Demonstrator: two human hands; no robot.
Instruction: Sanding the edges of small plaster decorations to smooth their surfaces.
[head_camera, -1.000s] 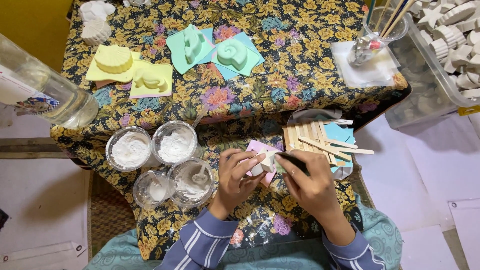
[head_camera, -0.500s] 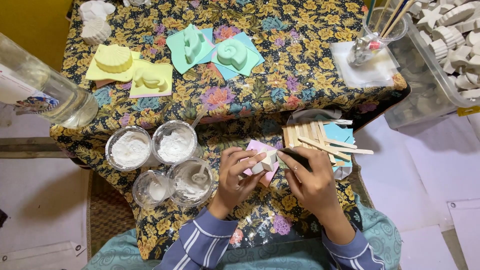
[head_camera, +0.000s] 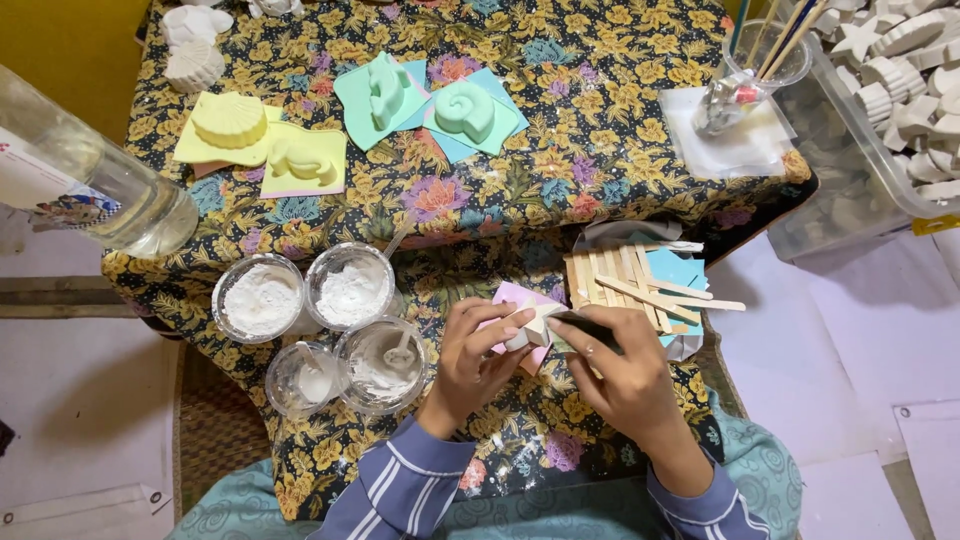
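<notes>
My left hand (head_camera: 478, 352) grips a small white plaster piece (head_camera: 532, 327) over a pink paper square (head_camera: 516, 296) on the floral cloth. My right hand (head_camera: 622, 368) pinches a thin dark tool (head_camera: 585, 323) whose tip rests against that piece. Both hands meet at the near middle of the table. Several wooden sticks (head_camera: 622, 283) lie on blue paper just right of the hands. To the left of my left hand stand clear cups of white powder (head_camera: 259, 298) (head_camera: 350, 287) and a cup of white paste with a spoon (head_camera: 383, 357).
Yellow casts (head_camera: 232, 118) and green casts (head_camera: 464, 108) sit on coloured papers at the back. A cup of brushes (head_camera: 765, 52) stands back right, next to a clear bin of white casts (head_camera: 905, 75). A large clear bottle (head_camera: 90, 175) lies at left.
My hands and the white piece have stayed in nearly the same place; the right hand's tool has shifted only slightly against the piece.
</notes>
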